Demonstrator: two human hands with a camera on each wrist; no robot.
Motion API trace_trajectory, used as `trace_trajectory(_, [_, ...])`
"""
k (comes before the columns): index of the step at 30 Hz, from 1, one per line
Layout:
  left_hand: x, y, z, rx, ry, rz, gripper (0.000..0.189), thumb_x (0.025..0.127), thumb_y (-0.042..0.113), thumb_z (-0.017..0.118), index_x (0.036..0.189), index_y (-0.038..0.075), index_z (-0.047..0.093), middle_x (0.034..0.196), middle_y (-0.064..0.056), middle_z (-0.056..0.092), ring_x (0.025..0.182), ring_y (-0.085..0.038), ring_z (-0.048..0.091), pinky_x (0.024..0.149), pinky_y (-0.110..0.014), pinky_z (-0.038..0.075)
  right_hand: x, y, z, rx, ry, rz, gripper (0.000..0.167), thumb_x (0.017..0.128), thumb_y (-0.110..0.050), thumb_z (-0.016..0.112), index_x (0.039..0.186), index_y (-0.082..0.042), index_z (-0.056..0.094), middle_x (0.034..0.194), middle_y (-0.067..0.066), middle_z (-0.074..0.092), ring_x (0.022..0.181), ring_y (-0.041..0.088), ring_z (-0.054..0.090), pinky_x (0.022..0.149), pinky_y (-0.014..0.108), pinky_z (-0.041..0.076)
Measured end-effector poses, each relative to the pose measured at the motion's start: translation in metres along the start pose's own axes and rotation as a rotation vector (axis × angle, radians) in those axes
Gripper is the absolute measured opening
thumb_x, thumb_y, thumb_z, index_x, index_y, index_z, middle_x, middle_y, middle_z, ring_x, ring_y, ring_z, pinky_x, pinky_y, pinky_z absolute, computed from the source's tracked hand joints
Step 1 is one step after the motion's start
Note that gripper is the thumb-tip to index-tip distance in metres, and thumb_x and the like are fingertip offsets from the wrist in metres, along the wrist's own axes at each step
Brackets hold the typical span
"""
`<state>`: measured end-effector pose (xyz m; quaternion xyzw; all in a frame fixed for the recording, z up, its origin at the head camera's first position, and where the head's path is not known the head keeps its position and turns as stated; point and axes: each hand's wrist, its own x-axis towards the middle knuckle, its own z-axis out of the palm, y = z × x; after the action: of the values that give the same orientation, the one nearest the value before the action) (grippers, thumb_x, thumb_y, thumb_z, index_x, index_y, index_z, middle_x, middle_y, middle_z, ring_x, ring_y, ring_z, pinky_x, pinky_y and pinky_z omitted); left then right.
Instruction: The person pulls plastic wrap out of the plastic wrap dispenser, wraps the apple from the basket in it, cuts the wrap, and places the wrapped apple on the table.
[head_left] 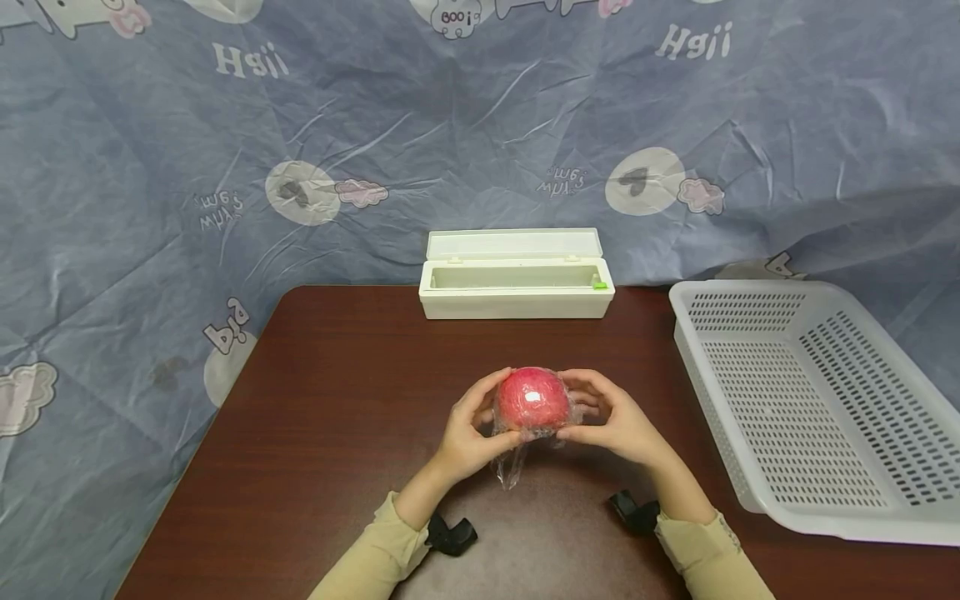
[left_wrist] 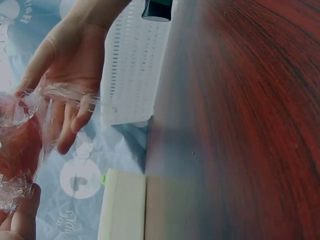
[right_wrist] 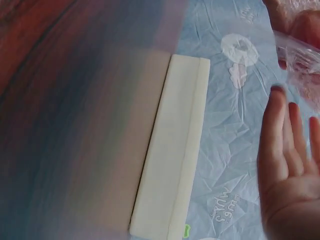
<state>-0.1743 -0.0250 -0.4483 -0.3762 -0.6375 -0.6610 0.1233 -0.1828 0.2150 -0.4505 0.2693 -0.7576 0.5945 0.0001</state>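
Note:
A red apple (head_left: 533,398) wrapped in clear cling film (head_left: 510,468) is held up over the table between both hands. Curved around its left side, my left hand (head_left: 468,429) has the thumb low on the film and the fingers toward the top. On the opposite side my right hand (head_left: 617,418) holds it with thumb and fingertips. Loose film hangs below the apple on the left. In the left wrist view, crumpled film (left_wrist: 15,192) bunches beside the left fingertips, and a twisted strip stretches across the right hand (left_wrist: 77,65).
At the table's back edge stands a long cream box (head_left: 517,303) with its lid raised and a green tab at the right. A white perforated basket (head_left: 712,417) sits on the right. Black wrist mounts (head_left: 452,536) show below the forearms. Printed blue-grey cloth (head_left: 465,133) hangs behind the dark brown table (head_left: 315,400).

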Motion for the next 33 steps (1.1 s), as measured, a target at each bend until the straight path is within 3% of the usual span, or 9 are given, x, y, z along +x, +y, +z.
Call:
trace_trajectory(4, [0.0006,0.0009,0.0002,0.017,0.025,0.014,0.074,0.062,-0.023,0.074,0.128,-0.015,0.040,0.125,-0.031,0.046,0.114,-0.018,0.053,0.078,-0.040,0.053,-0.0012,-0.0013,-0.0029,-0.002,0.034,-0.002,0.032,0.069,0.009,0.078,0.089,-0.001,0.055,0.086,0.007,0.057,0.068,0.011,0.056,0.058,0.025,0.051])
trace_trajectory(8, [-0.0001,-0.0008,0.0009,0.017,0.031,0.012,0.074,0.062,-0.023,0.074,0.127,-0.015,0.040,0.125,-0.031,0.047,0.114,-0.018,0.053,0.078,-0.040,0.053,-0.0024,-0.0005,-0.0041,0.027,-0.015,0.015,0.023,0.073,0.010,0.074,0.078,-0.003,0.055,0.069,0.002,0.059,0.055,0.005,0.048,0.044,0.023,0.042])
trace_trajectory(17, [-0.0014,-0.0026,0.0017,0.021,0.036,-0.023,0.074,0.064,-0.020,0.075,0.128,-0.013,0.041,0.124,-0.029,0.049,0.111,-0.019,0.055,0.077,-0.040,0.054,-0.0019,0.0015,-0.0033,0.177,-0.045,0.141,0.024,0.077,0.010,0.070,0.093,0.010,0.052,0.081,0.011,0.064,0.070,0.013,0.065,0.061,0.029,0.055])
trace_trajectory(25, [-0.0014,-0.0034,0.0015,0.024,0.040,-0.042,0.074,0.064,-0.018,0.076,0.129,-0.012,0.041,0.123,-0.029,0.050,0.110,-0.019,0.056,0.077,-0.040,0.054,-0.0012,0.0000,-0.0001,0.285,-0.072,0.141,0.039,0.078,0.012,0.068,0.110,0.007,0.047,0.099,0.007,0.062,0.087,0.017,0.066,0.074,0.031,0.055])
trace_trajectory(33, [-0.0028,-0.0045,0.0022,0.045,0.020,-0.062,0.073,0.065,-0.015,0.078,0.128,-0.010,0.043,0.124,-0.026,0.051,0.113,-0.020,0.055,0.079,-0.039,0.053,-0.0005,-0.0059,0.0040,0.279,-0.093,0.117,0.067,0.076,0.009,0.071,0.132,0.006,0.034,0.123,0.019,0.047,0.098,0.021,0.064,0.078,0.036,0.054])
